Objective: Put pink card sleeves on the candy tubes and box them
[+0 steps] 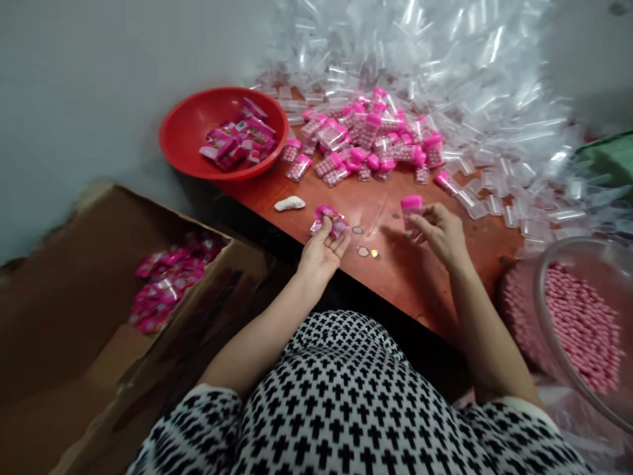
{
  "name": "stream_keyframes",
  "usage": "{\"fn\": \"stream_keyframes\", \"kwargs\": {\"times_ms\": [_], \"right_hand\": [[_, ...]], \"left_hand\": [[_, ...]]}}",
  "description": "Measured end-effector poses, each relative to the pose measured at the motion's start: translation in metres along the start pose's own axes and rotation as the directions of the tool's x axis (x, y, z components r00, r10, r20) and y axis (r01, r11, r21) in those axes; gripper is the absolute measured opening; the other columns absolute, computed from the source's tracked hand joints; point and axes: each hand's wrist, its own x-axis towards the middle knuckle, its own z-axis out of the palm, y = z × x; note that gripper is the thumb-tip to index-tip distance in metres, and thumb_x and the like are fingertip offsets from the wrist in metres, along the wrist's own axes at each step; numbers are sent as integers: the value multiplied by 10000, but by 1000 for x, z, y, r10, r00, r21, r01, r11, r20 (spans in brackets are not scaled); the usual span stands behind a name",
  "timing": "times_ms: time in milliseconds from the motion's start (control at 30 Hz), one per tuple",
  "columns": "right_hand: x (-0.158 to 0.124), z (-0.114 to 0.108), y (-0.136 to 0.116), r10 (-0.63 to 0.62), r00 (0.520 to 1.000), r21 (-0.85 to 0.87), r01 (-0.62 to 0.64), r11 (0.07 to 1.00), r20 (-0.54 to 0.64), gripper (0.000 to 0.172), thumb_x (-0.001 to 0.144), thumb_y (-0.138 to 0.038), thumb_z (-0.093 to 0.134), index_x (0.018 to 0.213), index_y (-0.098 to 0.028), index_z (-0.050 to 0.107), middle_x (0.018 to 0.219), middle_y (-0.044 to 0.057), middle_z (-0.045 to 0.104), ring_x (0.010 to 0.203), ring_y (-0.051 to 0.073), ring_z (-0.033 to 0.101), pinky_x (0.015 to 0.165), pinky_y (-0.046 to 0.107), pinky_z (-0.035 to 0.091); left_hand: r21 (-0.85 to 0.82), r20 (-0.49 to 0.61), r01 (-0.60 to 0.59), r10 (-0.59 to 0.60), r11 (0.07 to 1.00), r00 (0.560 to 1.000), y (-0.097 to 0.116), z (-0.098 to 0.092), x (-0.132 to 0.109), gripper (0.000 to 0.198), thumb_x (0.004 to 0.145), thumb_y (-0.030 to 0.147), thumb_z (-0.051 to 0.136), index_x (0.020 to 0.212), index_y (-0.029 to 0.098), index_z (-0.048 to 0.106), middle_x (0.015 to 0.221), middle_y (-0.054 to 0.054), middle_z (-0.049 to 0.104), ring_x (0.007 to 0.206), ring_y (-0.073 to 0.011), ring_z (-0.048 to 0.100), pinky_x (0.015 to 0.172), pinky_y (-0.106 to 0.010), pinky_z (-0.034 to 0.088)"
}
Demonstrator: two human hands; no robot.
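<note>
Near the table's front edge, my left hand (321, 254) holds a shiny pink wrapper (330, 221) between thumb and fingers, palm up. To its right, above the table, my right hand (439, 231) pinches a small clear bottle with a pink cap (411, 203); its lower part is partly hidden by the fingers. Behind both hands lies a pile of pink-capped bottles filled with pink beads (368, 128). A white crumpled piece (289, 203) rests on the table left of the wrapper.
A red bowl (173, 142) of pink packets stands at the back left. Below it is a cardboard box (59, 264) with more packets. Clear empty containers (445, 59) are heaped behind. At right stands a tub (541, 290) of pink beads.
</note>
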Motion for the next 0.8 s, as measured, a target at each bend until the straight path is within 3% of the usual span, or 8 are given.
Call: {"fn": "stream_keyframes", "kwargs": {"times_ms": [67, 167, 300, 567, 700, 800], "right_hand": [[-33, 25, -22, 48, 991, 344, -88, 935, 123, 349, 782, -519, 678, 875, -196, 584, 619, -5, 658, 472, 138, 579, 467, 263, 479], [-70, 57, -48, 75, 976, 508, -171, 844, 203, 320, 757, -488, 724, 829, -221, 563, 616, -27, 662, 456, 127, 589, 428, 244, 489], [-81, 80, -58, 145, 966, 546, -241, 802, 213, 326, 754, -479, 729, 822, -226, 535, 667, -25, 688, 477, 124, 610, 420, 233, 499], [-80, 89, -55, 164, 961, 637, -272, 721, 224, 342, 733, -454, 746, 854, -193, 562, 631, -35, 686, 448, 99, 599, 405, 196, 488], [-79, 91, -52, 151, 972, 618, -231, 751, 179, 327, 749, -458, 735, 848, -199, 563, 669, -26, 697, 478, 106, 614, 422, 206, 498], [-79, 93, -50, 134, 986, 577, -167, 800, 99, 304, 762, -458, 726, 856, -218, 565, 706, -21, 702, 533, 123, 641, 458, 227, 528]], "left_hand": [[-14, 12, -10, 10, 1000, 1000, -2, -1, -2, 89, 883, 270, 650, 833, 198, 664, 832, -5, 719, 816, -132, 704, 850, -291, 569], [-10, 23, -13, 14, 1000, 1000, -6, 0, -6, 94, 857, 277, 684, 844, 185, 668, 810, -10, 711, 763, -126, 695, 778, -254, 568], [-24, 85, -26, 28, 999, 996, -10, 2, -13, 143, 820, 283, 727, 801, 161, 655, 764, -2, 695, 676, -100, 670, 705, -215, 551], [84, 188, -87, 70, 993, 980, -12, 3, -20, 221, 793, 335, 748, 767, 146, 637, 675, 3, 666, 558, -95, 614, 625, -224, 529], [133, 277, -229, 185, 964, 943, -8, 3, -20, 276, 681, 310, 837, 728, 143, 622, 660, 15, 661, 569, -90, 628, 600, -199, 512], [176, 367, -269, 191, 947, 911, -6, 2, -19, 312, 619, 307, 871, 778, 143, 658, 694, 7, 679, 600, -100, 644, 600, -203, 514]]}}
